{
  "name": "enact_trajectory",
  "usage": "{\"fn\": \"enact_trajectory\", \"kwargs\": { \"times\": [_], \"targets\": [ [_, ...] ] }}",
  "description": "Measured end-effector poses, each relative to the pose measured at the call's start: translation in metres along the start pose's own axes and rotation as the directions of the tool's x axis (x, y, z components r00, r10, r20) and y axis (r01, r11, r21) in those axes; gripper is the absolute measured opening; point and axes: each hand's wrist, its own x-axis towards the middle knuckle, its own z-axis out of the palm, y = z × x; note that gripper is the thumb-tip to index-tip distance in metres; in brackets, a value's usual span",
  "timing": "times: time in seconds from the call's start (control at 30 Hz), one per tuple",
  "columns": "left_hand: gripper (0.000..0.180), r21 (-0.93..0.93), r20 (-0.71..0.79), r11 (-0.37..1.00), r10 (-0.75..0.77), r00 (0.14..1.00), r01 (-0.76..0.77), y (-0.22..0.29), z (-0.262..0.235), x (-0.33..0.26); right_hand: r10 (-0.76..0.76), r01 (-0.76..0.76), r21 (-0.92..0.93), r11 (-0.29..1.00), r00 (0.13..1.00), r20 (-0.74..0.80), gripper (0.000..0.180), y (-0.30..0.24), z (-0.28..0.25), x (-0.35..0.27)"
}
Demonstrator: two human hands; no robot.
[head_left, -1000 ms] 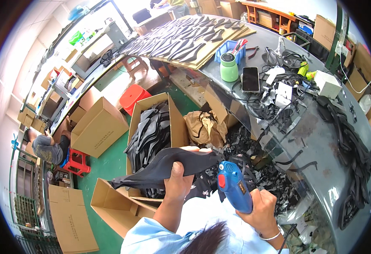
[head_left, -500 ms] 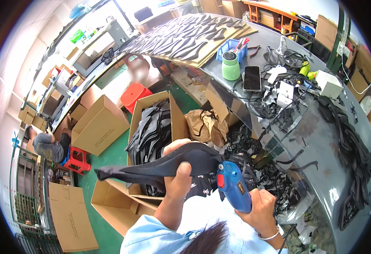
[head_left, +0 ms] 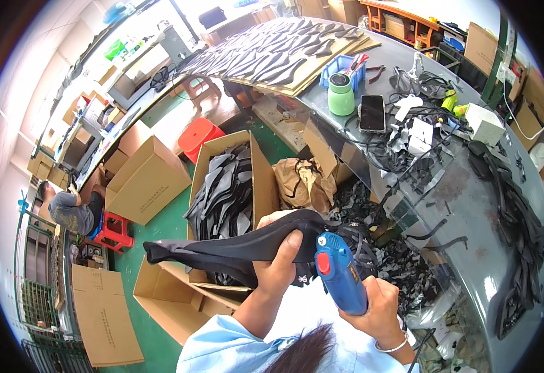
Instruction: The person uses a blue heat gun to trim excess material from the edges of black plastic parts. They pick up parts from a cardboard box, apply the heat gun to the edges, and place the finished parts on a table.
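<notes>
A long, curved black padded fabric piece (head_left: 234,245) lies across the space in front of me, narrow at its left end and rounded at its right. My left hand (head_left: 281,255) grips it, thumb on the near face and fingers mostly hidden behind. In my right hand (head_left: 377,311) is a blue corded power tool (head_left: 341,276) with a red button, held upright with its head up. That head is close by the right end of the piece; whether they touch, I cannot tell. The tool's working tip is not distinguishable.
Beyond my hands stands a cardboard box (head_left: 264,180) filled with similar dark pieces. Black scraps (head_left: 402,264) are heaped to the right. The grey table (head_left: 452,230) holds a green bottle (head_left: 341,98), a phone (head_left: 372,114) and tangled strips. A person (head_left: 73,208) sits at far left.
My left hand and the black piece have shifted a little to the right, and the piece has tilted, showing more underside folds. The power tool has moved slightly left.
</notes>
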Motion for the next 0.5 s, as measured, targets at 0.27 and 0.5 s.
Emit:
{"fn": "enact_trajectory", "kwargs": {
  "times": [0.27,0.5],
  "targets": [
    [0.021,0.088,0.176,0.973,-0.227,0.958,0.215,0.026,-0.004,0.012,0.019,-0.019,-0.065,0.998,1.000,-0.015,0.037,0.000,-0.003,0.000],
    [0.025,0.570,0.393,0.818,-0.354,0.849,0.077,0.048,-0.017,0.037,-0.084,0.084,-0.199,0.976,0.996,0.008,0.041,0.005,-0.007,0.003]
  ]
}}
